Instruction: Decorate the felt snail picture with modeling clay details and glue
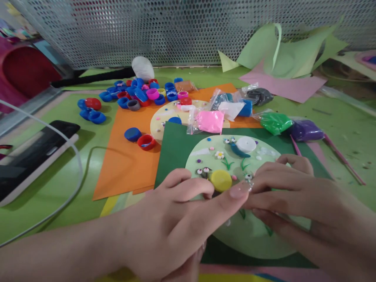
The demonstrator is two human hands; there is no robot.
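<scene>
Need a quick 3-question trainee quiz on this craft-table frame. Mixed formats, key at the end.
1. True or false: the yellow bottle cap sits on the light green disc, at the fingertips of the left hand.
2. Multiple choice: the sheet directly under the light green disc is A) orange, B) dark green, C) pink.
3. Short answer: what colour is the clay shape beside the white cap, beyond the right hand?

Key: 1 true; 2 B, the dark green sheet; 3 blue.
</scene>
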